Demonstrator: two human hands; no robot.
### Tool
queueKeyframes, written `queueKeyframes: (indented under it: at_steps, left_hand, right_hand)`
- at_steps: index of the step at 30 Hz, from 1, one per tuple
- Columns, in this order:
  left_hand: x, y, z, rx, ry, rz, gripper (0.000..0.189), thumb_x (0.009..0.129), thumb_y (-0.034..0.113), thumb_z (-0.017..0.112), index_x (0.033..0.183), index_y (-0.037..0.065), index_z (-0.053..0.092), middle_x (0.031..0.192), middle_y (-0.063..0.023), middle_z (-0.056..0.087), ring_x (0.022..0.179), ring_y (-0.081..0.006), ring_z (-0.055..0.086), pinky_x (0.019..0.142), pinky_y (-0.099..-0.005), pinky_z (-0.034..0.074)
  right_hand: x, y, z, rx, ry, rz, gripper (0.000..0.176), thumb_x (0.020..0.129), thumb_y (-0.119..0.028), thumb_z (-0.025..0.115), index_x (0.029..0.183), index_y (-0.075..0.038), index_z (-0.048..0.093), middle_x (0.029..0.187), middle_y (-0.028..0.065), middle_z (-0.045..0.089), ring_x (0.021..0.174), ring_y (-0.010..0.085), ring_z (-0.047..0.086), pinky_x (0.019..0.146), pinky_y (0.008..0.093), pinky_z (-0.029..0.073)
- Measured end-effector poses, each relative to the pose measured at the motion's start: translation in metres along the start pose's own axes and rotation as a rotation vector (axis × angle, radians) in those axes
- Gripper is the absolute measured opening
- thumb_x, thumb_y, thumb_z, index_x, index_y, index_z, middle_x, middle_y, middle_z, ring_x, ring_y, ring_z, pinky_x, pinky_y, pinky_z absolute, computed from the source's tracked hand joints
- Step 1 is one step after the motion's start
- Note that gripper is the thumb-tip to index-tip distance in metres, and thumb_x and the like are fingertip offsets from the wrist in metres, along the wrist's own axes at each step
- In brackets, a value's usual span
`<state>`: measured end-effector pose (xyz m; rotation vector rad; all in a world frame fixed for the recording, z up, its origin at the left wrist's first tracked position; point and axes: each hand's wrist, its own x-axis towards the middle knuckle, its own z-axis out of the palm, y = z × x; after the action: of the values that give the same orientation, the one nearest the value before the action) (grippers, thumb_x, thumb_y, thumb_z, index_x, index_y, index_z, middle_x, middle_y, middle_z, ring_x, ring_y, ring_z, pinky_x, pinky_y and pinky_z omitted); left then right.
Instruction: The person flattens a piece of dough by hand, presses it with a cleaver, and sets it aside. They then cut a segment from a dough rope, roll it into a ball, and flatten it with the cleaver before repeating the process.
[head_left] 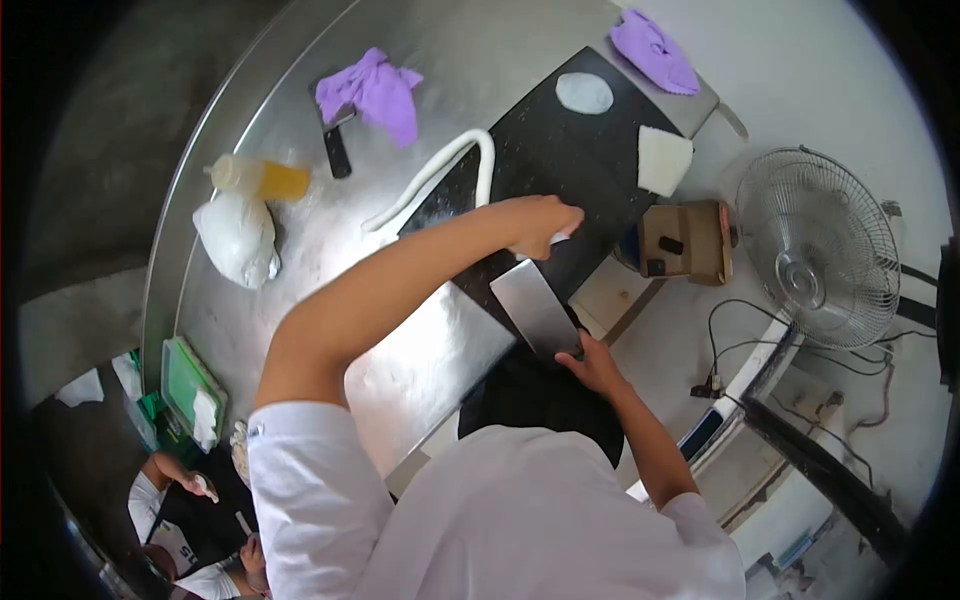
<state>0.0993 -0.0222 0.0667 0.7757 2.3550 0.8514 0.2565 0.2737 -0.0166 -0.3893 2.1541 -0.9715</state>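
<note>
While a metal cleaver (535, 308) is being held by the right hand (592, 365), whose fingers and thumb are being closed around its near end, the left hand (538, 225) is being held over the black board (560, 150) with curled fingers. A small white piece (559, 238) is being partly covered by these fingers; whether it is being gripped or only touched cannot be told. On the white shirt (175, 545) of a co-worker at the lower left, dark marks are being shown too small to be read.

The cleaver is being positioned at the board's near edge, before the body, and its long axis is being set diagonally: the free end is being pointed to the upper left, toward the left hand, and the held end to the lower right. Its broad rectangular blade is being seen from the flat side, grey and softly shining, while the handle is being mostly hidden.

Beyond the left forearm, a smooth white dough rope (487, 160) is being seen, bent like a hook; its bend is being supported by the board, its left end by the steel table (440, 70).
</note>
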Motion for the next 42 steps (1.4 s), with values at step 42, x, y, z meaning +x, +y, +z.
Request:
queueKeyframes:
  at_steps: [42]
  left_hand:
    - [-0.072, -0.028, 0.082, -0.312, 1.202, -0.886, 0.029, 0.085, -0.011, 0.062, 0.110, 0.004, 0.063, 0.108, -0.0134, 0.063, 0.100, -0.0283, 0.066, 0.079, -0.0377, 0.054]
  right_hand:
    - [0.201, -0.054, -0.226, -0.205, -0.218, -0.475, 0.031, 0.092, -0.020, 0.070, 0.107, 0.004, 0.057, 0.084, 0.0290, 0.065, 0.082, 0.0510, 0.064, 0.069, 0.0535, 0.049]
